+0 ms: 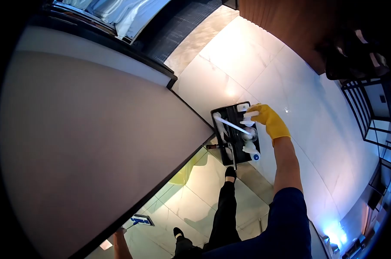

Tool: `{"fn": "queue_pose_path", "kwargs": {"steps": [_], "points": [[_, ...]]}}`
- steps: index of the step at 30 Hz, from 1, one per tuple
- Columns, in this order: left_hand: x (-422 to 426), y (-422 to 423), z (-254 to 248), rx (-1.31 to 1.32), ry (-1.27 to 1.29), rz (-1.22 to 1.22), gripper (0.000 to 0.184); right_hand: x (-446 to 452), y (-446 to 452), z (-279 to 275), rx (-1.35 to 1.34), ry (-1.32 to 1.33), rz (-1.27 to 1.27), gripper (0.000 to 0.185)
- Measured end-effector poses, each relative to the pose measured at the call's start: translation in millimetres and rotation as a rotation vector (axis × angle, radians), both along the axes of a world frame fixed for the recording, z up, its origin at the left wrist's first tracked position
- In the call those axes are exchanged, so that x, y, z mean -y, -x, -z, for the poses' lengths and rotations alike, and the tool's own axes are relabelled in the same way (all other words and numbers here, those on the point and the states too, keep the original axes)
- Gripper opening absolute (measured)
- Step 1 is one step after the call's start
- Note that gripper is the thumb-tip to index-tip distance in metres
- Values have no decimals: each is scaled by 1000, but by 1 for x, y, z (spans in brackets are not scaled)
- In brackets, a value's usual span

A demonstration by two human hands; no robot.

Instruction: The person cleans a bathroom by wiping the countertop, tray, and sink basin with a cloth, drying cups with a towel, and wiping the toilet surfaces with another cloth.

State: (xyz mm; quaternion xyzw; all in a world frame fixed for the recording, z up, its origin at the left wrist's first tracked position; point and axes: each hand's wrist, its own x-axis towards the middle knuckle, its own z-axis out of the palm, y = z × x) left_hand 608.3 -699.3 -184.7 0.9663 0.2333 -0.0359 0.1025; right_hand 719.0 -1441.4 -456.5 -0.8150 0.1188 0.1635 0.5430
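My right hand (266, 120), in a yellow rubber glove, reaches into a black cleaning caddy (234, 163) on the floor. Its fingers are closed around the white top of a bottle (250, 115); the grip is partly hidden. Beside it in the caddy are a long white-handled toilet brush (231, 124) and a white spray bottle (251, 151) with a blue mark. A dark-handled tool (212, 146) lies across the caddy's edge. At the lower left, my bare left hand (119, 234) is closed on the thin handle of a blue-and-white pad scrubber (142, 220).
A large brown-grey door or panel (96, 142) stands at my left, its edge near the caddy. Marble-look tiles (299, 125) cover the floor. A yellow-green translucent object (182, 172) is beside the panel. A black metal rack (361, 110) and wooden cabinet (286, 26) are to the right.
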Motion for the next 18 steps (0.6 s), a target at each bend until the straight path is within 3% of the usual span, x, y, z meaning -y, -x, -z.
{"fn": "queue_pose_path", "kwargs": {"steps": [3, 5, 13, 18], "points": [[-5, 0, -4, -23, -15, -4, 44, 6, -14, 30, -144, 44, -201, 39], [-8, 1, -5, -37, -19, -6, 44, 3, -20, 34, -165, 31, -183, 32], [-21, 4, -16, -78, -29, 8, 42, -42, -63, 62, -356, 26, 76, 26], [-31, 5, -19, -80, -28, 27, 41, -50, -43, 57, -431, -71, 266, 24]]}}
